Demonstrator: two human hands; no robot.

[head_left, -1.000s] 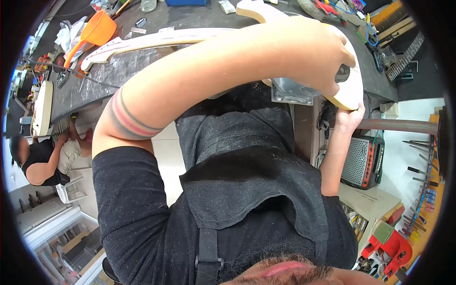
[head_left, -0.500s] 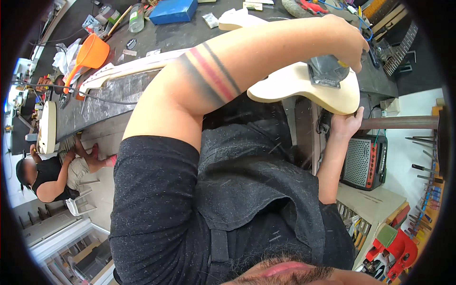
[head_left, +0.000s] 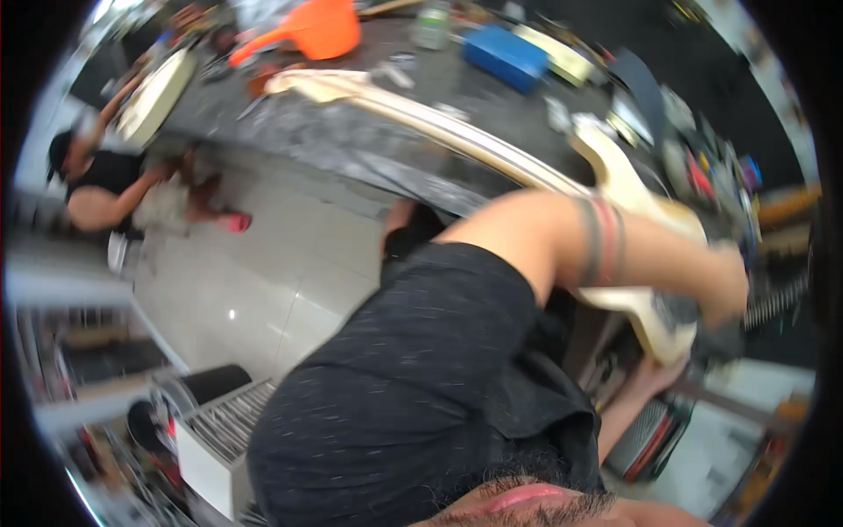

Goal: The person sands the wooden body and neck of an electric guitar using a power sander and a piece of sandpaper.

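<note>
A pale, unfinished guitar (head_left: 634, 180) lies across the bench edge, its long neck (head_left: 457, 132) reaching to the far left. My left arm crosses over the body and hides its middle. Blurred by motion, my left hand (head_left: 727, 285) is bent down at the right end of the body, on a dark flat-based tool (head_left: 674, 309) that looks like a sander. Its fingers are mostly hidden. From below, my right hand (head_left: 660, 373) grips the near rim of the guitar body.
On the dark bench (head_left: 395, 171) are an orange dipper (head_left: 325, 31), a blue box (head_left: 505, 57) and a clear bottle (head_left: 431, 26). Another person (head_left: 105, 189) sits at the far left with a pale guitar body (head_left: 156, 98). A red-and-black amplifier-like box (head_left: 645, 439) stands below my right hand.
The view has swung left, bringing more floor and the guitar's whole neck into sight. Both hands stay at the right end of the guitar body, the left still at the dark tool.
</note>
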